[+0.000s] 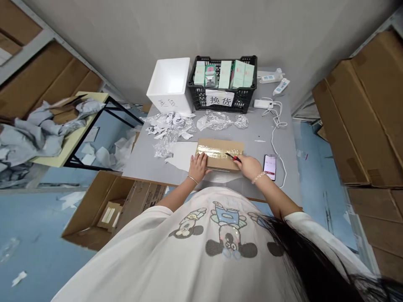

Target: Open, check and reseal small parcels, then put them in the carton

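Observation:
A small brown cardboard box [220, 161] with shiny tape along its top lies near the front edge of the grey table [252, 126]. My left hand [198, 166] rests on the box's left end, its fingers spread over the corner and tape. My right hand [249, 167] is closed around a red and black box cutter [234, 157], whose dark blade points left over the tape. Under and beside the box lies white paper [182, 154]. A phone [270, 167] with a lit screen lies right of my right hand.
Behind the box are crumpled plastic wrap [217, 120], a white foam bin [170, 88] and a black crate [222, 100] of small green boxes. A white cable [277, 121] runs along the right. An open carton [94, 209] stands on the floor at left.

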A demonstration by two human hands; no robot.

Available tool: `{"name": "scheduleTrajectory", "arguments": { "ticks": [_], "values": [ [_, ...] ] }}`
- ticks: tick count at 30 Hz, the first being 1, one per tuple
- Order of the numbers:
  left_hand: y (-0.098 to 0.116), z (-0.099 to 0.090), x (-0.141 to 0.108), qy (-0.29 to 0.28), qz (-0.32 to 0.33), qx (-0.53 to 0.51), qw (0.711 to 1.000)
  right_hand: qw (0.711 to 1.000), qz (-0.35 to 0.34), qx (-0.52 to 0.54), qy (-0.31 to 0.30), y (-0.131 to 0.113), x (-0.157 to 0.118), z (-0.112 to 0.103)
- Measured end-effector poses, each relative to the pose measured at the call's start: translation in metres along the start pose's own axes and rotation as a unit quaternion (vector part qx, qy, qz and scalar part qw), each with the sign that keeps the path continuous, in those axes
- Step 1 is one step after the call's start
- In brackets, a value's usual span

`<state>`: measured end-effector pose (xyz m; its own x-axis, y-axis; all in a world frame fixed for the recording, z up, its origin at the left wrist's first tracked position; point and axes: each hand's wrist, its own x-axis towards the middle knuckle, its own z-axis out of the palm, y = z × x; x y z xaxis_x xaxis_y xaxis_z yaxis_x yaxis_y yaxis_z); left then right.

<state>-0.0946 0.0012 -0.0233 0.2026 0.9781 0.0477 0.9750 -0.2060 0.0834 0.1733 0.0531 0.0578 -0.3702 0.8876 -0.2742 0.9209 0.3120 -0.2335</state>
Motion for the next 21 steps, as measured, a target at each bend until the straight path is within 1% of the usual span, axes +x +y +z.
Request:
{"name": "scheduleTrajectory", "arguments": {
  "ticks": [2, 5, 7, 9, 11, 14, 17, 21],
  "values": [
    [-0.011, 0.005, -0.005, 0.005, -0.035, 0.003, 0.999, 0.999, -0.048, -0.018, -0.015, -0.029, 0.024, -0.006],
    [-0.019, 0.013, -0.004, 0.008, -0.035, -0.011, 0.999, 0.993, -0.113, -0.033, -0.032, -0.071, 0.062, -0.008],
    [-0.021, 0.017, -0.001, 0.012, -0.035, -0.021, 0.999, 0.988, -0.144, -0.045, -0.043, -0.093, 0.084, -0.007],
    [-0.021, 0.02, 0.002, 0.016, -0.036, -0.028, 0.999, 0.984, -0.16, -0.059, -0.055, -0.109, 0.102, -0.004],
    [-0.021, 0.021, 0.003, 0.019, -0.035, -0.035, 0.999, 0.98, -0.166, -0.077, -0.073, -0.118, 0.115, -0.002],
    [-0.021, 0.022, 0.001, 0.019, -0.032, -0.042, 0.998, 0.973, -0.181, -0.112, -0.089, -0.123, 0.125, 0.0],
    [-0.021, 0.024, 0.001, 0.014, -0.038, -0.046, 0.998, 0.968, -0.195, -0.127, -0.096, -0.122, 0.128, -0.002],
    [-0.021, 0.024, 0.002, 0.012, -0.044, -0.055, 0.997, 0.967, -0.187, -0.139, -0.108, -0.121, 0.126, -0.004]
  ]
}}
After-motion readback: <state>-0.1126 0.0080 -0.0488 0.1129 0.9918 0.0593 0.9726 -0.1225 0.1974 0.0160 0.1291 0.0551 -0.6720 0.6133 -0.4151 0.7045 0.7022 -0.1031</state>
